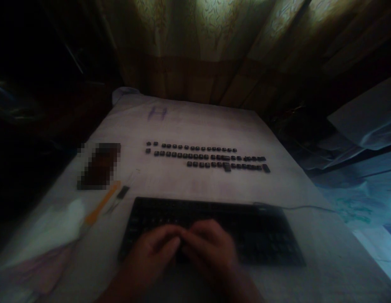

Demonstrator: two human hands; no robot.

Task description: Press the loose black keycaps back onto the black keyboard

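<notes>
Two bare hands meet at 6 o'clock, over the near, left-of-centre part of the long black rectangular keyboard (261, 235): your left hand (156, 248) and right hand (212, 248) have their fingertips together, curled inward. Blur and shadow hide what lies between them, so whether they pinch anything I cannot tell. To work well here, you'd best brace both wrists, pinch only with the tips and keep any pull straight, since small hard parts would likely slip or twist. Tilting your knuckles aside should let in light.

At 9 o'clock lies a soft, crumpled white cloth (66, 219); toward 10, a flat, straight orange strip (104, 204), beside a small dark oblong piece (123, 192) of unclear material. Between 2 and 3, a thin dark cable (309, 207) snakes off the keyboard's far edge. Around half past 10 sits a dark rectangular object (102, 166), pixelated.

Between 12 and 1, beyond the keyboard, small black blocky keycaps (191, 156) stand in three rough rows on the wrinkled white sheet (195, 126). Farthest, at 12, hangs a folded, patterned yellowish curtain (211, 25).
</notes>
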